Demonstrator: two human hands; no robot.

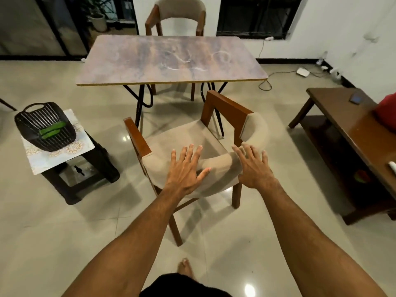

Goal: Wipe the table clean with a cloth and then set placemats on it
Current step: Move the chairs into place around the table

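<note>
The table stands ahead, its brown mottled top streaked with white smears near the middle. A patterned placemat lies on a dark stool at the left, under a black basket that holds something green. My left hand is spread open over the padded backrest of the near chair. My right hand is open too, its fingers at the backrest's right curve. No cloth is clearly visible.
A second chair stands behind the table. A low wooden bench at the right carries a phone and something red. Cables and a white box lie on the floor by the wall. My bare foot shows below.
</note>
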